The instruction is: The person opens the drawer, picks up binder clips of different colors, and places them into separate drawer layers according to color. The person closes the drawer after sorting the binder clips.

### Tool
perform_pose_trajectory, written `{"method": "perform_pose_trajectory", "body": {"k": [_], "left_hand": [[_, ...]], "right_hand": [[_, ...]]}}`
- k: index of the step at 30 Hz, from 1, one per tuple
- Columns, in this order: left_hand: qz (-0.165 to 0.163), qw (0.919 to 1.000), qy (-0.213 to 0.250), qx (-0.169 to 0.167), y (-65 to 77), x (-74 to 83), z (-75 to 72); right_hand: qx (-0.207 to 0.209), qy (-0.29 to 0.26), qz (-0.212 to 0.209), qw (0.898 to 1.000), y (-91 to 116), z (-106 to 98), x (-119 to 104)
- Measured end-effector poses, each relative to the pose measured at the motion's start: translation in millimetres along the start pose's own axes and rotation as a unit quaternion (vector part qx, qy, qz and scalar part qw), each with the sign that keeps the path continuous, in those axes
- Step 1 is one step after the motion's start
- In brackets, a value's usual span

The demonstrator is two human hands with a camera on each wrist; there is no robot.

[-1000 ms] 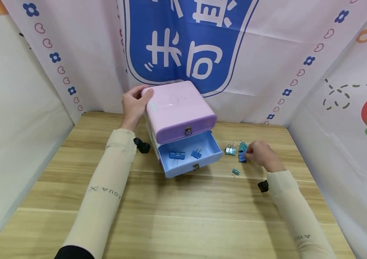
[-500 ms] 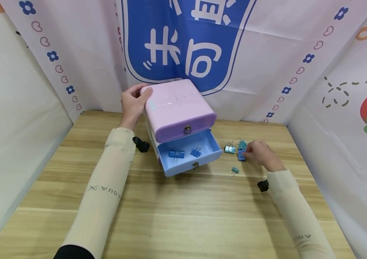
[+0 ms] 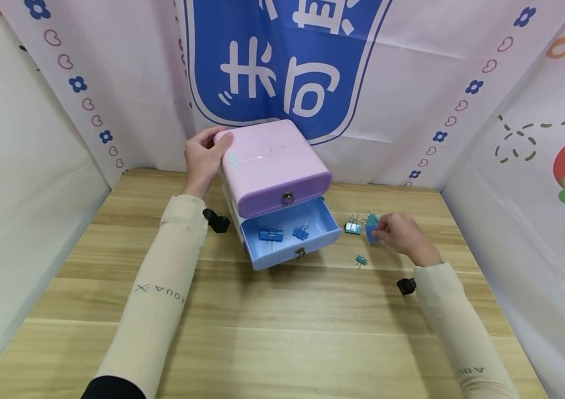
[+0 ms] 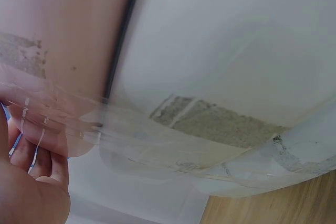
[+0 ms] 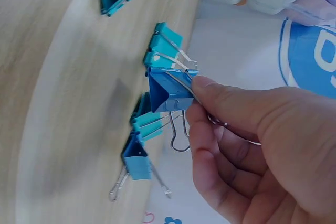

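In the head view my left hand (image 3: 201, 160) holds the back left corner of a small drawer box (image 3: 272, 155) with a pink top, thumb on top. The blue lower drawer (image 3: 273, 259) is pulled out. Inside it lie a larger blue binder clip (image 3: 271, 235) and a smaller blue binder clip (image 3: 301, 230). To the right of the box my right hand (image 3: 404, 238) pinches a blue binder clip (image 5: 169, 90) by a wire handle between thumb and forefinger. In the right wrist view it hangs above the table, overlapping a teal binder clip (image 5: 167, 40).
Several other clips lie nearby, among them a teal clip (image 3: 353, 226), a small teal clip (image 3: 360, 259) and a blue clip (image 5: 137, 161). A printed cloth (image 3: 387, 111) stands behind the wooden table (image 3: 282, 343), with white side walls.
My right hand has lifted the blue binder clip slightly. My left hand stays at the box corner, and the whole head view has shifted a little.
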State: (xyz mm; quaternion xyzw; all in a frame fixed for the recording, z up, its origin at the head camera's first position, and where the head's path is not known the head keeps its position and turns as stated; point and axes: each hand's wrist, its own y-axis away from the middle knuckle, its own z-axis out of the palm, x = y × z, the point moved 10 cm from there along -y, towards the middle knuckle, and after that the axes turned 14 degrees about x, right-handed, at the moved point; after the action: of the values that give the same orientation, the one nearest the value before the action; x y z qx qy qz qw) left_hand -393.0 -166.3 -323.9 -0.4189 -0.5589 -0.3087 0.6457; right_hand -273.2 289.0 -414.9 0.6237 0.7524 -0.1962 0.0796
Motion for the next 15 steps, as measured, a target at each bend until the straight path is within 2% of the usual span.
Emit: {"method": "perform_pose_trajectory", "body": {"k": [6,15], "left_hand": [[-0.005,1.0,-0.003,0.0,0.5,-0.3,-0.1],[-0.007,0.9999,-0.011,0.002,0.7,0.4,-0.3]], "right_hand": [[0.02,-0.011,-0.008,1.0,-2,-13,-11],[0.079,-0.03,-0.045,0.995,-2,-41,-41]]}}
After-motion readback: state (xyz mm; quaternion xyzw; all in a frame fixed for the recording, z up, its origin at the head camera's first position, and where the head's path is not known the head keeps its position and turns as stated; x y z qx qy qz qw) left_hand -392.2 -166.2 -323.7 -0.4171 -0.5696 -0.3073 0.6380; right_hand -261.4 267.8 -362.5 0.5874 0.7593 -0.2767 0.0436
